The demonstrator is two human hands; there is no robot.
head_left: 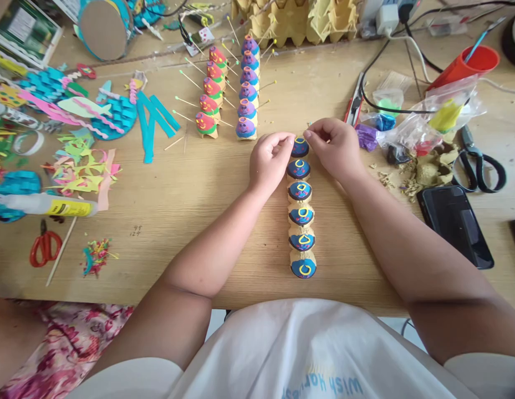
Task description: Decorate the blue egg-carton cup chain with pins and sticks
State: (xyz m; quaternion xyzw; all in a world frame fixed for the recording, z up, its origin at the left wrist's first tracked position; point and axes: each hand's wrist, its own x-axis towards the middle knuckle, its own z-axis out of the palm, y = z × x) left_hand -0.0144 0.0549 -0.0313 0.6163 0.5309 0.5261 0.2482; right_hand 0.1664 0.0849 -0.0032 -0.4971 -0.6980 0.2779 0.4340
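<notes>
A strip of egg-carton cups [301,215] runs away from me down the middle of the table. The cups are covered in dark blue clay, with yellow rings or loops on top and small pink spots. At its far end, my left hand [272,162] is closed in a pinch against the left side of the last blue cup [300,147]. From the right, my right hand [335,147] pinches with thumb and forefinger just above that cup's edge, by its yellow ring. Whatever the fingertips hold is too small or hidden to make out.
Purple and red-green egg-carton caterpillars [246,91] with pins stand behind. On the right lie a utility knife [354,100], black-handled scissors [477,163], a phone [454,224], clay bags and an orange cup [465,66]. Paper scraps, a glue bottle [70,206] and red scissors [45,245] are left.
</notes>
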